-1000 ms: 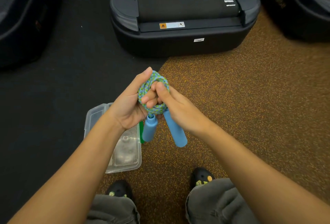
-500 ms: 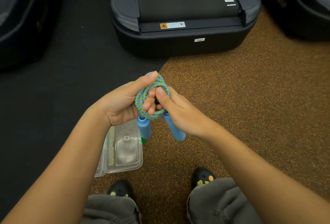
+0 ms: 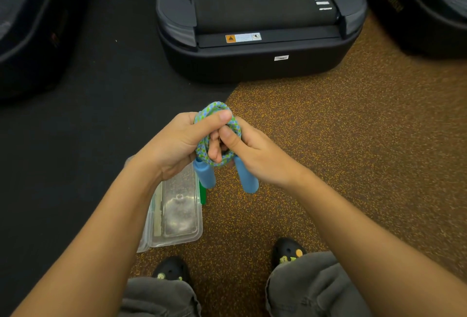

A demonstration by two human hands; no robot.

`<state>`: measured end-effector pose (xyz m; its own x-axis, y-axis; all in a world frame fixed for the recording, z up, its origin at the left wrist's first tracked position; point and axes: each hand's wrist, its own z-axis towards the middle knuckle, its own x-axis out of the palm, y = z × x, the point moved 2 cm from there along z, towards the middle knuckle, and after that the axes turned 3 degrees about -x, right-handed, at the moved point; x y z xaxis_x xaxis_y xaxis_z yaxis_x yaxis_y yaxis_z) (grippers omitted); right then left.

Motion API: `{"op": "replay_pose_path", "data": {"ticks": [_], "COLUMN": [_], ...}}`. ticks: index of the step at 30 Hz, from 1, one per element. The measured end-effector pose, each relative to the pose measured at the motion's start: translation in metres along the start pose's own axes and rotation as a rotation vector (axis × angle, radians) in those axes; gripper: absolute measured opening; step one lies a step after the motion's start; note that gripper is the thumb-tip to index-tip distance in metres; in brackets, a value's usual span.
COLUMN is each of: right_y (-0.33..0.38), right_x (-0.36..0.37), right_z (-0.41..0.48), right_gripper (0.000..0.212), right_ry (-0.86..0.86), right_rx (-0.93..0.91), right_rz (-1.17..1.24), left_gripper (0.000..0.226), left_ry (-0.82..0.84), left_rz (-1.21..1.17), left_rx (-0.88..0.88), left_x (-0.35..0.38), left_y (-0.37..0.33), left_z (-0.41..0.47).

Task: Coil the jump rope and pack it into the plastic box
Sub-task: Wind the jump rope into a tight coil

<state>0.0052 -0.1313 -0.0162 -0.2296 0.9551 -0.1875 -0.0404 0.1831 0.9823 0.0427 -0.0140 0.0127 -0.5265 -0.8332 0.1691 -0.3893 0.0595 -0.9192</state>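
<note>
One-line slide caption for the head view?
Both hands grip the coiled jump rope above the plastic box.

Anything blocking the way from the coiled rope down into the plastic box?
Mostly the left forearm: it crosses over the plastic box, which lies below the coiled jump rope held in both hands. Whether the box is lidded or open is unclear. A green object lies beside its right edge.

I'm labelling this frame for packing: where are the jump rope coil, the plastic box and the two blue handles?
jump rope coil (image 3: 205, 148): head view, left side of the loops.
plastic box (image 3: 180, 211): head view, its clear top surface.
blue handles (image 3: 206, 175): head view, middle of the left handle; the other hangs beside it.
</note>
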Motion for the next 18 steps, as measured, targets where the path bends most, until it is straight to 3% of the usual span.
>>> {"op": "replay_pose_path", "data": {"ticks": [11,15,18], "right_y": [-0.003,-0.001,0.000], "right_x": [-0.010,-0.010,-0.008], "right_z": [0.001,-0.001,-0.002], "right_gripper": [0.039,0.039,0.040], "right_ry": [-0.029,-0.041,-0.058], "right_rx": [0.039,0.016,0.017], "right_rz": [-0.073,-0.154,-0.190], "left_gripper": [0.040,0.018,0.023], "left_ry": [-0.069,-0.058,-0.058], "left_rz": [0.070,0.177,0.210], "left_rx": [0.051,0.048,0.022], "left_x": [0.004,-0.001,-0.003], "left_y": [0.006,0.006,0.007], "left_z": [0.005,0.004,0.003]}}
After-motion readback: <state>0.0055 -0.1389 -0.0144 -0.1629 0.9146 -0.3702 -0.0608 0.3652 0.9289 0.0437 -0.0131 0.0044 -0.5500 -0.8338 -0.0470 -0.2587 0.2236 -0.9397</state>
